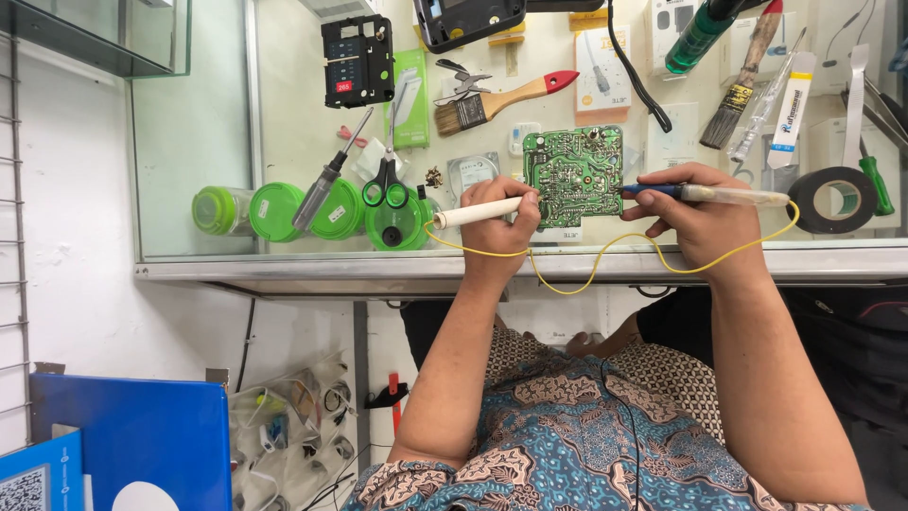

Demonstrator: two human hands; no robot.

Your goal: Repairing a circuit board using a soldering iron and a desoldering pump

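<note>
With left hand [497,213] gripping the white probe [478,212] and right hand [695,213] pinching the blue probe [705,194], both tips should stay steady on the board [572,175] between them, yellow wire [605,255] slack.

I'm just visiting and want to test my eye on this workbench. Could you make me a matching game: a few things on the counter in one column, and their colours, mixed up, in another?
Things:
1. circuit board
2. roll of tape
3. wire joining the two probes
4. scissors handles

Colours:
A. yellow
B. green and black
C. green
D. black

Pairs: 1-C, 2-D, 3-A, 4-B

The left hand holds the cream probe and the right hand the blue-tipped probe, both at the board.
</note>
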